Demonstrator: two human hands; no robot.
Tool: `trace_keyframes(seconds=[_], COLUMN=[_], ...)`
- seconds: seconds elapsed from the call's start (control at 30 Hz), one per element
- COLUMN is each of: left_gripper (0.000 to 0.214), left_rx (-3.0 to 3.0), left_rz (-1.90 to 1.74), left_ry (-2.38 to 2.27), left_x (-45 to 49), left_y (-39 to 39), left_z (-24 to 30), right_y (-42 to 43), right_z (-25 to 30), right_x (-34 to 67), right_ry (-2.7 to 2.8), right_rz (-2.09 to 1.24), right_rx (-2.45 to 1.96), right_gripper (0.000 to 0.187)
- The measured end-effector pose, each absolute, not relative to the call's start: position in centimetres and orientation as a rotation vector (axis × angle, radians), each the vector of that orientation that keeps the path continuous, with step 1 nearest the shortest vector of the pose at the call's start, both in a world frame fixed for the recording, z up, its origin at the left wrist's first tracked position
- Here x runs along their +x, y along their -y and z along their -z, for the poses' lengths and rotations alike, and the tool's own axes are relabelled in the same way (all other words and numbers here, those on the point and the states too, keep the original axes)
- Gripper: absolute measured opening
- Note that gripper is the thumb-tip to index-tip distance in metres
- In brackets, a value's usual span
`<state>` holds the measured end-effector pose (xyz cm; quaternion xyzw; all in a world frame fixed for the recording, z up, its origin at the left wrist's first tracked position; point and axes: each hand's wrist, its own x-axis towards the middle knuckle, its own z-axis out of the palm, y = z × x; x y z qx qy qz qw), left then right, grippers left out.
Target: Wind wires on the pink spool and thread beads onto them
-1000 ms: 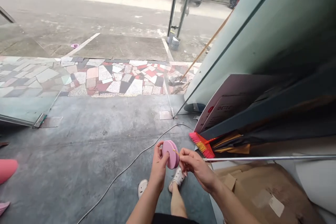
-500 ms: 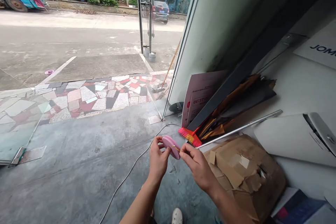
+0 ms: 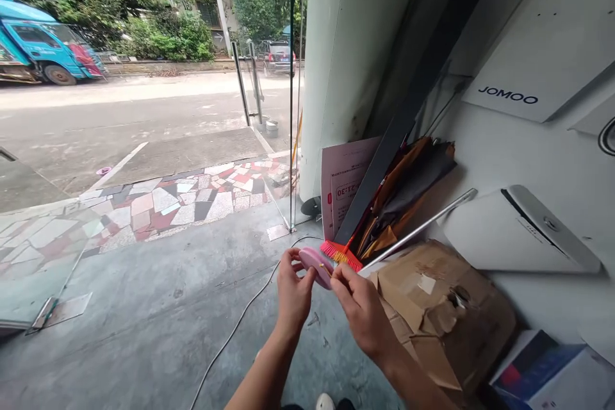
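A flat, round pink disc [image 3: 314,264] is held up in front of me, tilted on its edge; what kind of thing it is I cannot tell. My left hand [image 3: 295,285] is closed on its left side, with the thumb pressed against the near face. My right hand [image 3: 355,295] is at the disc's right edge, fingertips pinched together on a thin yellow strip [image 3: 325,269] lying across the face. Where the strip ends is hidden by the right fingers.
Behind my hands, a red broom [image 3: 342,255] leans by a pink sign [image 3: 343,186] and furled umbrellas [image 3: 408,186]. At right are a worn cardboard box [image 3: 446,320] and a white toilet-like fixture [image 3: 519,237]. A cable [image 3: 240,317] crosses the floor near a glass door [image 3: 259,90].
My view has tilted up and turned to the right, showing more of the wall at right. Both hands stay on the pink disc, which has turned slightly; the right fingers remain at its edge.
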<state>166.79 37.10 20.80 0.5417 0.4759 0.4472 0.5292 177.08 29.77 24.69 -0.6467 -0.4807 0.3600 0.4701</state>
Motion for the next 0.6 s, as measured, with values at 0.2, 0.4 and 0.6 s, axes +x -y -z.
trace_keyframes(seconds=[0.2,0.4,0.6], left_gripper=[0.035,0.033,0.028], left_rx=[1.026,0.878,1.319], left_rz=[-1.152,-1.006,-0.715], left_ry=[-0.988,-0.841,-0.770], left_x=[168.1,169.0,168.8], left_y=[-35.7,-33.0,-28.5], left_z=[-23.1,-26.7,-29.3], right_y=[-26.6,-23.9,-26.6], right_z=[-24.6,-22.8,-25.8], right_x=[179.9,182.8,185.1], right_ry=[0.871,0.642,0.764], right_rz=[-1.311,-1.667,-1.827], right_rx=[-1.275,-0.926,-0.851], right_gripper=[0.039,0.036,0.039])
